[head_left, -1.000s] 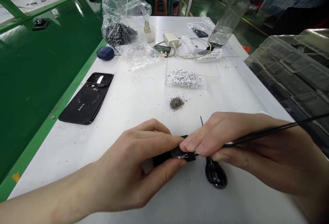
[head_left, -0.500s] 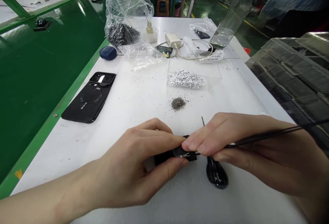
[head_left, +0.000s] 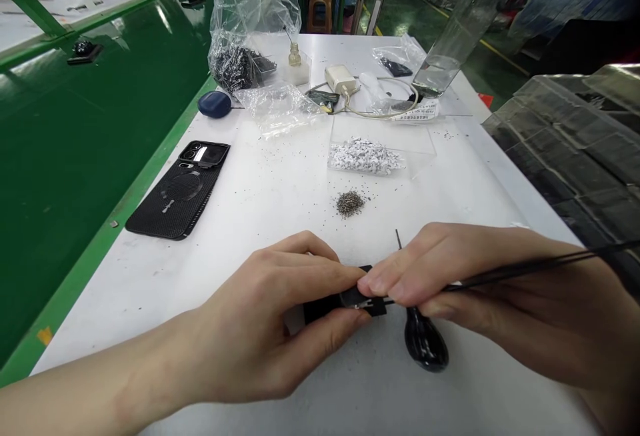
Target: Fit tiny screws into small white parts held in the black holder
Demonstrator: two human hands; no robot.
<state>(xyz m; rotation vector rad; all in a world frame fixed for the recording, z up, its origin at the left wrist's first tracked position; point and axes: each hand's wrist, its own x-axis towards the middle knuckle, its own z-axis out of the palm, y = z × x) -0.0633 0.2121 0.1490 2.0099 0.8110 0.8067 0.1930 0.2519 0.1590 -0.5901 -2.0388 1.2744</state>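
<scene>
Near the table's front, my left hand (head_left: 280,316) pinches a small black block-like part (head_left: 377,306) between thumb and fingers. A bit of bright metal shows at the part's near edge. My right hand (head_left: 465,283) has its fingertips pressed on the same part and its fingers closed round thin black wires (head_left: 540,264). These wires run off to the right, past the wrist. Below the right hand is a screwdriver with a glossy black bulb handle (head_left: 426,343); its thin shaft emerges beyond the fingers. Whether the hand touches the screwdriver is hidden.
Ahead lie a heap of tiny metal pieces (head_left: 350,203) and a clear tray of small white pieces (head_left: 367,156). A black phone (head_left: 177,193) lies left. Behind are a white charger (head_left: 341,80), plastic bags (head_left: 250,16) and a water bottle (head_left: 440,66). Clear-lidded trays (head_left: 575,149) stand right.
The whole view has shifted slightly, so everything sits a little further right. Both hands keep the same grip on the black part and the wires.
</scene>
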